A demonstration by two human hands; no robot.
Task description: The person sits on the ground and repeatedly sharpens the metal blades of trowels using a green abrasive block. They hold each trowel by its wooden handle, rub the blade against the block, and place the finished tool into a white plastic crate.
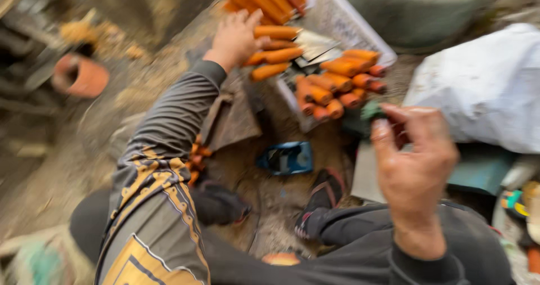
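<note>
The picture is blurred by motion. My left hand (239, 35) reaches forward, fingers spread, and touches a pile of orange tool handles (275, 54). More orange handles (337, 82) lie in a heap on a white crate (343, 23), some with grey metal blades (312, 46) between them. My right hand (413, 167) is raised close to the camera at the right, its fingers curled round a small dark green object (372, 112) just below that heap. What the object is cannot be told.
A white sack (484, 88) lies at the right. A blue object (287, 158) and a dark sandal (326, 192) are on the dirt ground between my legs. An orange pot (81, 77) is at the left, a green tub (416, 9) behind the crate.
</note>
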